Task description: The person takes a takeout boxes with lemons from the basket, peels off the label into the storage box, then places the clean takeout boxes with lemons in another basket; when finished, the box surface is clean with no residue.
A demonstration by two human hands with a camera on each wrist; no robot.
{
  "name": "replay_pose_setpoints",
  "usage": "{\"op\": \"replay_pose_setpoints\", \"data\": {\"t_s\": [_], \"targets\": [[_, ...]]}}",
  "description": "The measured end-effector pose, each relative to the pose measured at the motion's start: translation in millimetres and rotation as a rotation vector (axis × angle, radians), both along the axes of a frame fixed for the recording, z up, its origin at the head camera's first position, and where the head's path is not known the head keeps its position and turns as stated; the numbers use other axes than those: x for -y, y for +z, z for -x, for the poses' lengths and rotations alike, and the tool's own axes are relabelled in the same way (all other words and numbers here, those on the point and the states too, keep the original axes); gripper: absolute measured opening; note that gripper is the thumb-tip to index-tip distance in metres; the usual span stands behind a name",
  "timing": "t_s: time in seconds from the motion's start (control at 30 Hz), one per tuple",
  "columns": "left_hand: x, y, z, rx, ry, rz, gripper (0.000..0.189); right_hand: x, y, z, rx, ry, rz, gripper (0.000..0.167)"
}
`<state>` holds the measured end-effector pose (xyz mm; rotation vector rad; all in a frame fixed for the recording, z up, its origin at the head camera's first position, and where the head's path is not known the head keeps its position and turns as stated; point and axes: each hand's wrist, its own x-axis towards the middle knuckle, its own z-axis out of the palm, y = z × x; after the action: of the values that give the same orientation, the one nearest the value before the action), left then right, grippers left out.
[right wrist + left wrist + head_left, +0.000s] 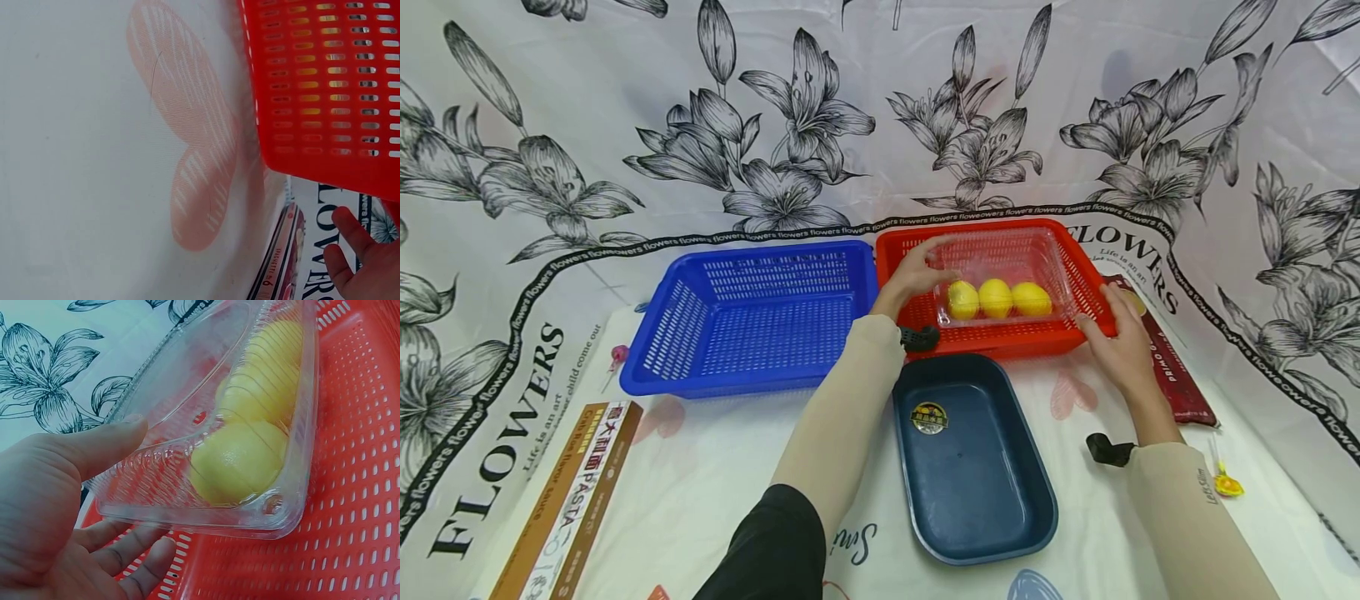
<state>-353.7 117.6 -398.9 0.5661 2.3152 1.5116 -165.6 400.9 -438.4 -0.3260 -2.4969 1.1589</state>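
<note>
In the head view, a clear plastic box [1000,250] with three yellow lemon-like fruits [996,298] sits inside the red basket [985,340]. My left hand [914,277] grips the box's left end. In the left wrist view, its thumb [115,447] lies over the lid and its other fingers [128,553] pass below the box edge, partly hidden. My right hand [1123,350] is at the basket's front right corner, fingers extended and spread. In the right wrist view, two of its fingers [353,232] show outside the basket wall; contact with the rim is unclear.
A blue basket [775,333] stands left of the red one. In front lies a dark blue tray [973,467]. A pasta box [568,500] is at the left, a dark red packet [1180,383] at the right. A yellow lollipop [1227,485] lies near my right sleeve.
</note>
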Motion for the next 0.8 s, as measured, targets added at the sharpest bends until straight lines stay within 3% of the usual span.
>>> {"op": "replay_pose_setpoints", "data": {"t_s": [0.3, 0.5, 0.8], "targets": [[1.0, 1.8, -1.2, 0.019, -0.012, 0.032, 0.064, 1, 1.0, -0.6, 0.014, -0.006, 0.008, 0.068], [1.9, 3.0, -3.1, 0.033, -0.005, 0.006, 0.064, 2, 1.2, -0.8, 0.016, -0.004, 0.008, 0.068], [2.8, 10.5, -5.7, 0.001, -0.025, -0.03, 0.066, 1, 0.8, -1.1, 0.021, -0.008, 0.01, 0.068]]}}
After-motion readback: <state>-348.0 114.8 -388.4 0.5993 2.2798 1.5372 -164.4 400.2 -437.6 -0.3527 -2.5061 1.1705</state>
